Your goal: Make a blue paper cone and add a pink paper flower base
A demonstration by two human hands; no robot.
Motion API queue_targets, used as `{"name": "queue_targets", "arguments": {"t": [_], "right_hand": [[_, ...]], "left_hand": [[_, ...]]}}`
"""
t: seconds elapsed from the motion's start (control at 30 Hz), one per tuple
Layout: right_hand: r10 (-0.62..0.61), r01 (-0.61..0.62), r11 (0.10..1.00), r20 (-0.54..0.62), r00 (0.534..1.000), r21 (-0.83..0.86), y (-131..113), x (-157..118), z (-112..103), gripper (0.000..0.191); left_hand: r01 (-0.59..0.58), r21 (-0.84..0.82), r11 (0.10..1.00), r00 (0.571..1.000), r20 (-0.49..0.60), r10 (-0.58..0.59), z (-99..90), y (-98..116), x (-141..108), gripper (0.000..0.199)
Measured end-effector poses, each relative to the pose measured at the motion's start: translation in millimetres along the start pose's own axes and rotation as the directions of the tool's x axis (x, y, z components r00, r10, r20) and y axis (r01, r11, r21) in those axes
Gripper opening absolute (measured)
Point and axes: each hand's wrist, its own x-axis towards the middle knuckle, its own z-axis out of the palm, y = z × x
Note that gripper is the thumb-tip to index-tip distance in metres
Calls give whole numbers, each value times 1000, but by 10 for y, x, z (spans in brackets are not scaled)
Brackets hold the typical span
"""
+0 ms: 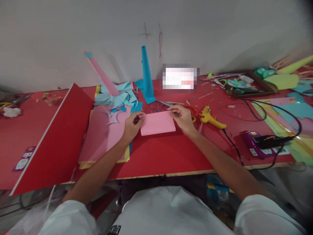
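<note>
A pink sheet of paper, bent over along its near edge, is stretched between my two hands above the red table. My left hand pinches its upper left corner between thumb and fingers. At the upper right corner, my right hand grips the same sheet. Just beyond the right hand lie scissors with red-orange handles, partly covered by that hand. A yellow glue gun rests to the right, its cord running to the front. Left of my left hand is a stack of pink paper with blue scraps on top.
A red upright board divides the table on the left. Toward the wall stand a blue paper cone and a leaning pink one. A purple power strip with cables, a dark tray and coloured sheets are at the right.
</note>
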Motion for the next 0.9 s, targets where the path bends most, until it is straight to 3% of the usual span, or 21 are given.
{"name": "queue_targets", "arguments": {"t": [0.9], "right_hand": [[19, -18, 999, 27, 999, -30, -24, 13, -28, 30]], "left_hand": [[9, 4, 1000, 1000, -16, -9, 5, 7, -7, 33]]}}
